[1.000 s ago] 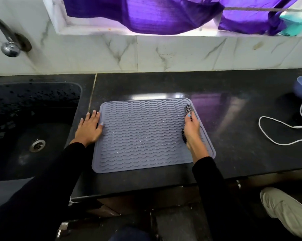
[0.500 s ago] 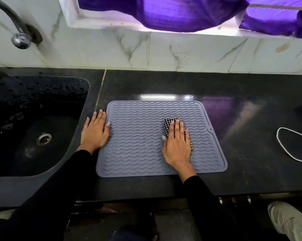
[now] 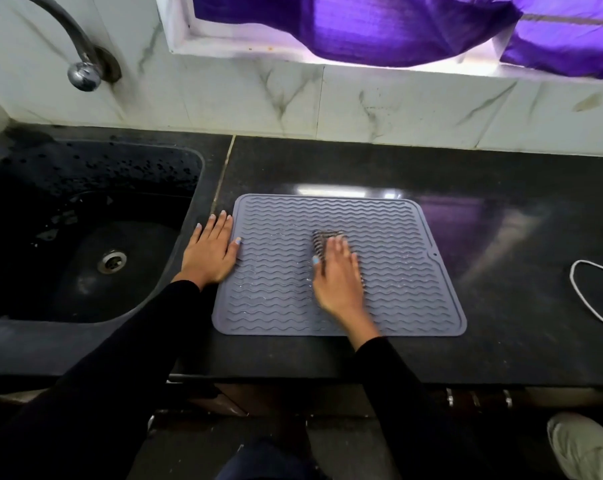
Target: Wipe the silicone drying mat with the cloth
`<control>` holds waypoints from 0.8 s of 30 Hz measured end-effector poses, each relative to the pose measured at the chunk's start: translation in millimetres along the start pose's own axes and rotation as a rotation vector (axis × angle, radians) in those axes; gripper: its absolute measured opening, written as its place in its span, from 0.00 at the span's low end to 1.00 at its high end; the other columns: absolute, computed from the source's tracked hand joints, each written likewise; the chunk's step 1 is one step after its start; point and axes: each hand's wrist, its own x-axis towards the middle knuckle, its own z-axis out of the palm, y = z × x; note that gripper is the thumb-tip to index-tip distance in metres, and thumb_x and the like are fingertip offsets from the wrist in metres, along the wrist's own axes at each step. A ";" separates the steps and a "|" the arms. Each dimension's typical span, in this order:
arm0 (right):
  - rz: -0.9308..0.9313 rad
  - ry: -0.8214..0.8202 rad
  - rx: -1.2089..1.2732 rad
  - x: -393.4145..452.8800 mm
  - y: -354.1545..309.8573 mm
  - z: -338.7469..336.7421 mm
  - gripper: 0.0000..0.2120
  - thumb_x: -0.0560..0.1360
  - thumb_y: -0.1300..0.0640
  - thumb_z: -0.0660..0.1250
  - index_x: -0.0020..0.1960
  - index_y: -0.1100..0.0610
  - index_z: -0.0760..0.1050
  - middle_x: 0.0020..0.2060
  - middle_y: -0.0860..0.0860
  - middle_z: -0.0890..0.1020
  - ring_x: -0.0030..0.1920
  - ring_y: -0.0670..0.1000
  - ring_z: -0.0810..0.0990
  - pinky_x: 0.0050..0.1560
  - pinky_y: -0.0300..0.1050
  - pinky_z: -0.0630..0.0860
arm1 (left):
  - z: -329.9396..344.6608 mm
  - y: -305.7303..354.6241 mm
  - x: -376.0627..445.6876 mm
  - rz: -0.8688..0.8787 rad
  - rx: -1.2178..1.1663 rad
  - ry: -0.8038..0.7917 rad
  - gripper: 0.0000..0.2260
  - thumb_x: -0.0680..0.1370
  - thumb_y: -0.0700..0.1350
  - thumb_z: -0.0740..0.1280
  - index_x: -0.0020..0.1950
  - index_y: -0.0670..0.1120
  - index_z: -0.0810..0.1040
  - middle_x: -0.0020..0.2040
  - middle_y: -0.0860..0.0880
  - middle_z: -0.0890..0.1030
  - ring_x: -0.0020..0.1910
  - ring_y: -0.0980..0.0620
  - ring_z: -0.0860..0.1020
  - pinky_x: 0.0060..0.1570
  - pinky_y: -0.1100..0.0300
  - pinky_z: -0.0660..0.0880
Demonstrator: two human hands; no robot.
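Observation:
A grey silicone drying mat (image 3: 390,237) with wavy ridges lies flat on the black countertop, with wet glints across its middle. My right hand (image 3: 338,275) presses a small black-and-white checked cloth (image 3: 322,239) onto the centre of the mat; the hand is motion-blurred and covers most of the cloth. My left hand (image 3: 211,251) lies flat with fingers spread on the counter at the mat's left edge, its thumb touching the rim.
A black wet sink (image 3: 68,237) with a drain lies to the left, under a metal tap (image 3: 81,69). A white cable (image 3: 591,296) loops on the counter at the right. A marble backsplash and purple curtain (image 3: 379,26) stand behind. A shoe (image 3: 587,445) shows at the lower right.
My right hand has carried the cloth from the mat's right edge to its centre, then slightly left. My left hand has stayed at the mat's left edge. The view has shifted.

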 end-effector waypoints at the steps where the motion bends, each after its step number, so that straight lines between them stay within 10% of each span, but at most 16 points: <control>1: -0.055 0.013 -0.111 -4.1 -1.0 8.8 0.28 0.81 0.47 0.43 0.75 0.60 0.42 0.76 0.55 0.44 0.75 0.51 0.40 0.73 0.46 0.35 | 1.0 -0.2 0.1 -0.001 -0.004 0.006 0.25 0.82 0.53 0.46 0.77 0.44 0.48 0.78 0.48 0.49 0.77 0.51 0.46 0.75 0.52 0.41; 12: -0.118 0.053 -0.188 -0.8 7.1 16.8 0.27 0.81 0.48 0.43 0.76 0.57 0.42 0.76 0.52 0.46 0.75 0.47 0.41 0.71 0.42 0.34 | 6.5 -3.9 1.3 -0.001 -0.058 0.111 0.30 0.77 0.58 0.44 0.77 0.46 0.54 0.77 0.50 0.55 0.77 0.53 0.50 0.75 0.53 0.44; 16: 0.012 0.098 0.213 2.3 6.0 5.3 0.22 0.81 0.48 0.48 0.75 0.49 0.54 0.74 0.45 0.57 0.71 0.41 0.52 0.72 0.42 0.47 | 6.9 -4.1 1.4 0.006 -0.055 0.121 0.29 0.78 0.58 0.45 0.77 0.46 0.55 0.77 0.50 0.55 0.77 0.53 0.50 0.75 0.53 0.44; 20: 0.436 0.183 1.224 18.7 8.9 -29.0 0.18 0.81 0.55 0.53 0.69 0.54 0.67 0.66 0.54 0.72 0.62 0.50 0.72 0.63 0.48 0.70 | 7.0 -4.5 1.6 -0.001 -0.059 0.123 0.25 0.81 0.54 0.51 0.77 0.46 0.55 0.78 0.50 0.55 0.77 0.54 0.49 0.75 0.53 0.44; 24: 0.245 0.200 0.877 22.3 6.2 -41.7 0.21 0.81 0.51 0.51 0.73 0.53 0.61 0.62 0.47 0.72 0.54 0.39 0.72 0.47 0.28 0.69 | 5.9 -3.5 1.6 -0.001 -0.055 0.118 0.25 0.81 0.54 0.51 0.77 0.47 0.54 0.78 0.50 0.54 0.77 0.54 0.49 0.75 0.53 0.44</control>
